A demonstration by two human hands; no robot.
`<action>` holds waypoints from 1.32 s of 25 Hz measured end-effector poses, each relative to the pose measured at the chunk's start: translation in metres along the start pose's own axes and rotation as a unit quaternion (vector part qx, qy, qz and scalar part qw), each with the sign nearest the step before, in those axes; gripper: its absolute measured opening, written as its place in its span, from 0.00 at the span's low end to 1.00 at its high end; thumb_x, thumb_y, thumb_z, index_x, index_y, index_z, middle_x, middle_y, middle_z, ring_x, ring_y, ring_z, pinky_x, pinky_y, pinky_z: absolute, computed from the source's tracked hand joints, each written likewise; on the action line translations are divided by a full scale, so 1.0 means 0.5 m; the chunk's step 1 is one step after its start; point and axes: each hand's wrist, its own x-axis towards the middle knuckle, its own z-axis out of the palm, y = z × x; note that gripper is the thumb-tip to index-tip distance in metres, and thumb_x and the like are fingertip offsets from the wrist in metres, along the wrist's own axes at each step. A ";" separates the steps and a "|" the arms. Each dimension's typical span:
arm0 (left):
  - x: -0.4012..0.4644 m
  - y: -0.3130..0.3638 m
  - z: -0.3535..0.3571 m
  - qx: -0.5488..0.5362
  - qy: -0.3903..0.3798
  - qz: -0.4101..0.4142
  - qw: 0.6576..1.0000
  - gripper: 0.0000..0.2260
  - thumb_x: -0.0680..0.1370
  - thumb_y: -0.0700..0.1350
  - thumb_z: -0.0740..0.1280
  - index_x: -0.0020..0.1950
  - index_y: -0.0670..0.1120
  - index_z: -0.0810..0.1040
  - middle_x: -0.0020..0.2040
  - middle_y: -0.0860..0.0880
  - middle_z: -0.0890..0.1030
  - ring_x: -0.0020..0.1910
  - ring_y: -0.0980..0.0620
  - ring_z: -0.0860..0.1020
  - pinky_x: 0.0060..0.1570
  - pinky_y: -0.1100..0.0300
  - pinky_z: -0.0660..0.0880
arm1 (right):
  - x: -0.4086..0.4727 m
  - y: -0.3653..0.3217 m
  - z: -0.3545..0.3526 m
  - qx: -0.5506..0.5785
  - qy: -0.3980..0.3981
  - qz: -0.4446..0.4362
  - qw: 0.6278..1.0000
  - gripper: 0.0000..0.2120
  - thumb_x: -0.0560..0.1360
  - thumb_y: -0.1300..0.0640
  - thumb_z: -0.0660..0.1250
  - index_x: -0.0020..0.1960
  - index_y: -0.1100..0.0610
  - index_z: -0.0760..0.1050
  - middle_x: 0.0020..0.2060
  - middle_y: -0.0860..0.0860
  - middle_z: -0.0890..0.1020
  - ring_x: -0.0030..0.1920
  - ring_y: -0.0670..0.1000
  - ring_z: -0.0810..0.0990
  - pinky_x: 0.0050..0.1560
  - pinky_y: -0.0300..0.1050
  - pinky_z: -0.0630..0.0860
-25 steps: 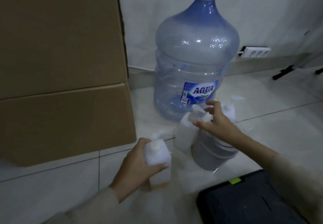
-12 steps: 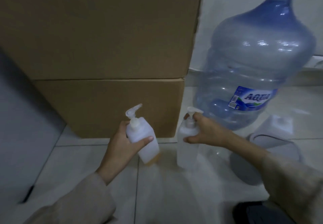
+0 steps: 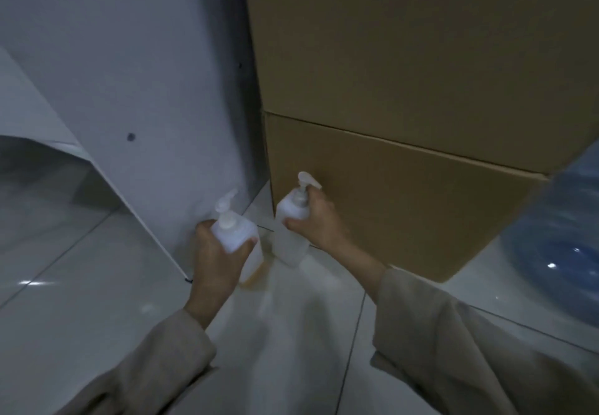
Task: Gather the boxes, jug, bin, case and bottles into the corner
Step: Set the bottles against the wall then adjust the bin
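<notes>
White plastic pump bottles, one in each hand, arrive at the gap beside the stacked cardboard boxes [image 3: 405, 188] in the head view. The left hand [image 3: 216, 257] wraps its fingers and thumb round the shoulder of the left bottle [image 3: 234, 231], which leans away from upright and carries a thin amber layer at its base. The right hand [image 3: 312, 220] curls round the neck and upper body of the right bottle [image 3: 290, 220], whose base appears to sit at or just above the tiled floor [image 3: 97, 317], touching or nearly touching the lower box's front corner.

Half a second earlier both bottles were held in front of the lower box with the water jug [image 3: 557, 246] close on the right; now the view has swung left, the jug is only a blue sliver at the right edge, and the bottles have travelled to the boxes' left corner. That likely puts them at their resting spot, with the set-down the step in hand.

Room is tight. A pale panel [image 3: 146, 90] slants down on the left, its lower edge close behind the left hand, and a narrow dark slot separates it from the boxes. Open tile lies toward the camera, giving both sleeves a free way back out. The bin and case are not in view.
</notes>
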 end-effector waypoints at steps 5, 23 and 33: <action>0.037 -0.018 0.007 0.004 0.049 -0.001 0.999 0.19 0.69 0.35 0.73 0.56 0.30 0.72 0.54 0.34 0.77 0.53 0.40 0.77 0.53 0.50 0.75 | 0.081 -0.034 0.077 0.029 0.015 -0.025 0.999 0.31 0.67 0.60 0.73 0.66 0.60 0.64 0.63 0.58 0.72 0.63 0.58 0.71 0.63 0.53 0.70; 0.069 -0.027 0.058 0.108 0.076 -0.019 0.991 0.34 0.71 0.31 0.66 0.73 0.43 0.55 0.66 0.37 0.56 0.66 0.40 0.60 0.68 0.54 0.62 | 0.066 -0.017 0.128 0.035 -0.062 -0.064 0.995 0.26 0.75 0.66 0.60 0.71 0.58 0.57 0.69 0.58 0.61 0.66 0.56 0.66 0.64 0.44 0.66; 0.053 -0.031 0.090 -0.038 0.150 -0.114 0.981 0.36 0.69 0.33 0.70 0.71 0.41 0.54 0.68 0.36 0.56 0.68 0.41 0.62 0.66 0.54 0.66 | 0.020 0.025 0.133 0.068 -0.234 0.007 0.970 0.29 0.76 0.61 0.62 0.72 0.54 0.53 0.69 0.59 0.67 0.66 0.57 0.71 0.67 0.50 0.68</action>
